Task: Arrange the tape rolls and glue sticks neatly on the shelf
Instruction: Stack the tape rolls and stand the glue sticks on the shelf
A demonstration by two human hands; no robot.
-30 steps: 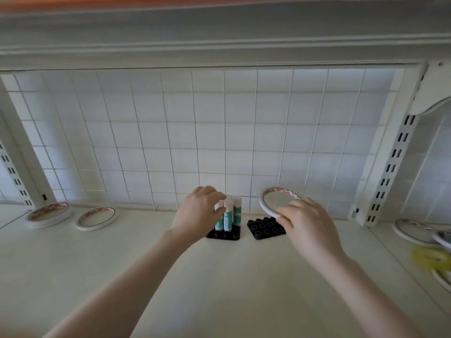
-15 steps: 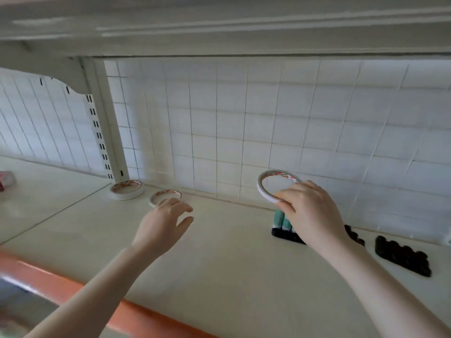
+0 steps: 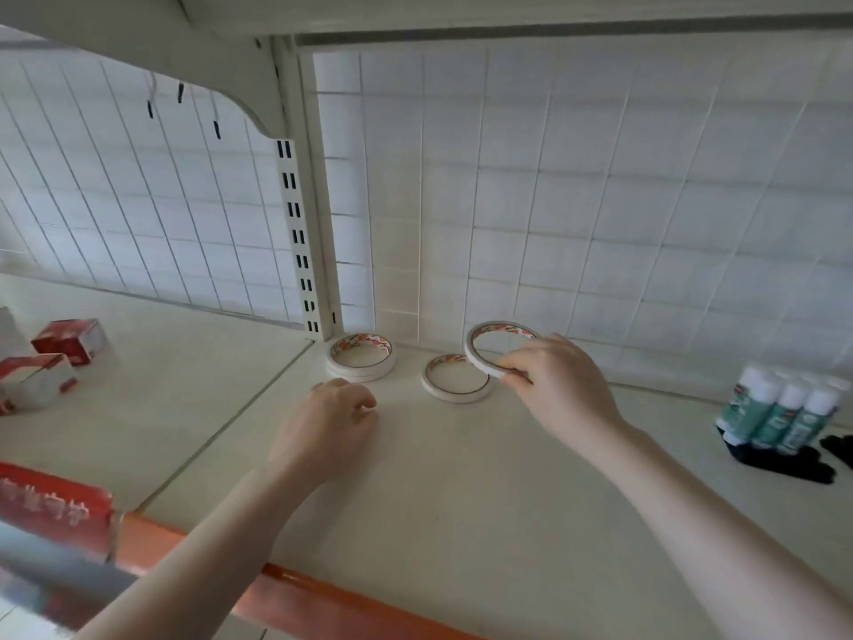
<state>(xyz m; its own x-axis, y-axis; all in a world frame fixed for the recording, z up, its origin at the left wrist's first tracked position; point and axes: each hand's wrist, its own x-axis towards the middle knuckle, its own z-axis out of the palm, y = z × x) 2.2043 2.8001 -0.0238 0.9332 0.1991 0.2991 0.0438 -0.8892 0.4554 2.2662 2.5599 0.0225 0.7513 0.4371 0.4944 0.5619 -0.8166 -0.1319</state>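
My right hand (image 3: 561, 390) pinches a thin white tape roll (image 3: 484, 339), tilted in the air just above and to the right of a single tape roll (image 3: 457, 394) lying flat on the cream shelf (image 3: 461, 501). A short stack of tape rolls (image 3: 361, 368) lies in the back corner by the slotted upright. My left hand (image 3: 330, 424) hovers low over the shelf in front of that stack, fingers loosely curled, holding nothing. Several glue sticks (image 3: 780, 411) with white caps and green labels stand in a black holder (image 3: 784, 464) at the far right.
A slotted upright post (image 3: 300, 233) and wire grid backing close the rear. Red and white boxes (image 3: 64, 344) sit on the neighbouring shelf section to the left. An orange strip (image 3: 323, 593) runs along the shelf's front edge. A second black holder (image 3: 837, 448) peeks in at the right edge.
The view has swung left. My right hand has carried the tape roll away from the glue sticks to above the flat roll. My left hand has let go of the glue sticks and moved toward the corner stack.
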